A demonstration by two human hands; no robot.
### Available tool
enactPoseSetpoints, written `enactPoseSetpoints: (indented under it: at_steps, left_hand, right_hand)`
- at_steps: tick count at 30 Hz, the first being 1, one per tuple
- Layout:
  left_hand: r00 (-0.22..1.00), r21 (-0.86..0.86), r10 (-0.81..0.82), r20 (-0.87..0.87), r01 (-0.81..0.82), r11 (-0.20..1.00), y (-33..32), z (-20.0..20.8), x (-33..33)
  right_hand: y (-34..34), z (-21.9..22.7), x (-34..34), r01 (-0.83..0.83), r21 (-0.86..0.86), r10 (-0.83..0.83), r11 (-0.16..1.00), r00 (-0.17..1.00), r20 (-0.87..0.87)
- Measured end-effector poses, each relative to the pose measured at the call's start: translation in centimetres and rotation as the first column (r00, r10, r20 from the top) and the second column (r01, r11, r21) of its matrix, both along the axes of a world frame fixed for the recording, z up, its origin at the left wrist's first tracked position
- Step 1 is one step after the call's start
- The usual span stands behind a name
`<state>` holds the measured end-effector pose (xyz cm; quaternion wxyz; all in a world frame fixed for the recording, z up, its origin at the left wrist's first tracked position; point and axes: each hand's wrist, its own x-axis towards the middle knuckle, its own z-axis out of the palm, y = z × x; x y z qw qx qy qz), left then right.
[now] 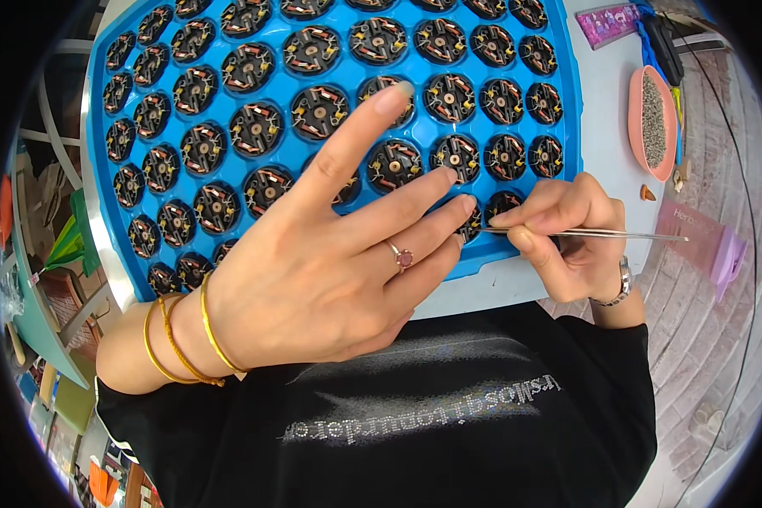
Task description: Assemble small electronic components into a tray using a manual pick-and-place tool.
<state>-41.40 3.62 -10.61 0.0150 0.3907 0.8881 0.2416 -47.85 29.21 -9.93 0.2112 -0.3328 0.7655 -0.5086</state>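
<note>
My right hand [577, 229] pinches slim silver tweezers [631, 234], whose tip reaches a round black part [468, 225] in the front row of a blue tray [572, 127]. Above that tray my left hand [330, 245] lies palm down, fingers stretched apart. Its middle and ring fingertips rest at or close to parts near the tweezer tip, while the index finger points toward the far side. Rows of similar round parts fill the tray, each with a copper-coloured centre, thin wires and small red and yellow pieces. My left hand hides several of them.
To the right on the white table stands a pink bowl [654, 118] of small grey granules. Behind it lie a purple patterned strip [608, 24] and a black tool [664, 52]. A translucent purple bottle [709, 241] is at the right, and a dark cable [741, 157] runs past.
</note>
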Motion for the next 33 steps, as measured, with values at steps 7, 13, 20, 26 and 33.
enactPoseSetpoints:
  at_steps: [7, 13, 20, 26, 33]
  left_hand:
    - [1.0, -0.04, 0.018, -0.023, -0.019, 0.999, 0.0, 0.3, 0.0]
    - [0.988, 0.023, -0.052, 0.145, 0.049, 0.999, -1.0, 1.8, -1.3]
    - [0.993, -0.018, -0.021, 0.12, 0.024, 1.0, -1.7, 2.7, -3.3]
    - [1.0, -0.024, 0.015, 0.019, -0.015, 1.0, -1.7, 0.7, -3.8]
    - [0.998, -0.037, 0.057, 0.042, -0.055, 0.998, -0.7, 2.2, -4.2]
  right_hand:
    - [-0.2, 0.2, -0.6, -0.11, 0.071, 0.117, 0.991, 0.988, -0.099]
    - [-0.5, 0.8, -0.7, 0.22, -0.101, -0.182, 0.97, 0.939, 0.293]
    - [-1.8, 1.0, -4.1, -0.04, 0.095, 0.05, 0.995, 0.993, -0.105]
    - [-1.6, 0.1, -3.9, -0.068, 0.086, 0.076, 0.994, 0.994, -0.085]
    - [-1.9, -0.7, -3.5, 0.008, 0.002, -0.008, 1.0, 0.998, -0.068]
